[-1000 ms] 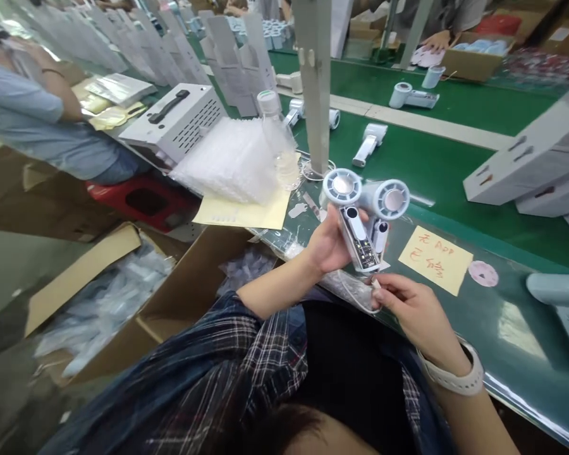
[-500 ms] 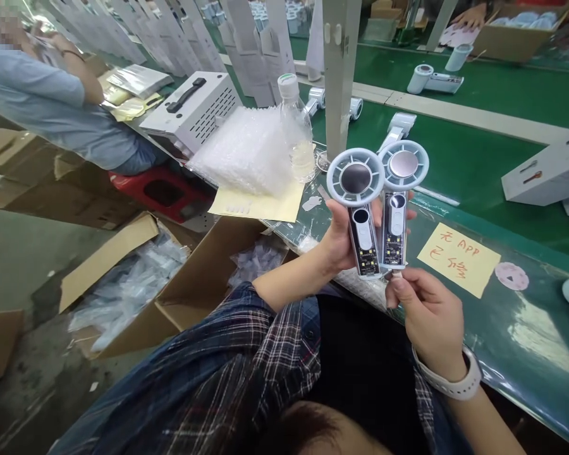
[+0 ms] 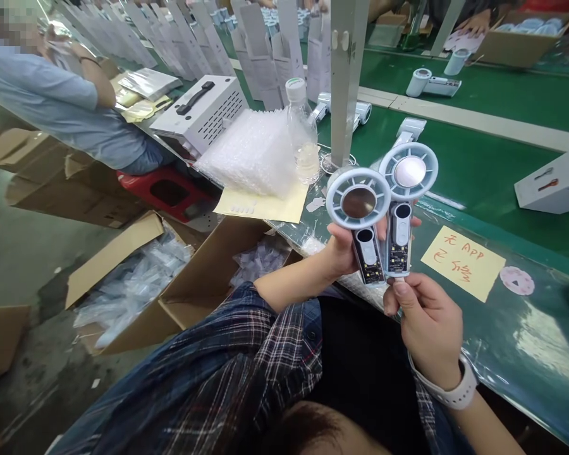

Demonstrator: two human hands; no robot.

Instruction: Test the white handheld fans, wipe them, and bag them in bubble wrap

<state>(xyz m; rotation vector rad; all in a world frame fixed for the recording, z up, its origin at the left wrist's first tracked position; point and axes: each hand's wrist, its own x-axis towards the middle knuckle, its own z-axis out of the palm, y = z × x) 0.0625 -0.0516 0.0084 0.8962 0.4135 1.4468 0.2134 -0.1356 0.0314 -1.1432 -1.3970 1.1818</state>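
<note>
Two handheld fans are held upright, side by side, above the near edge of the green table [image 3: 478,170]. The left fan [image 3: 360,215] and the right fan [image 3: 405,189] are both clasped by their handles in the left hand [image 3: 344,249], whose fingers are wrapped round them from behind. The round heads are turned towards the camera, and circuit boards are exposed at the lower ends of the handles. The right hand [image 3: 427,322] is pinched, thumb and forefinger, on the bottom end of the right fan. A white watch [image 3: 448,392] is worn on that wrist. A yellow note [image 3: 462,262] with handwriting lies on the table just right of the fans; a clear bottle [image 3: 303,136] and a heap of bubble wrap [image 3: 251,151] stand further left. An open cardboard box [image 3: 137,278] is seen on the floor.
</note>
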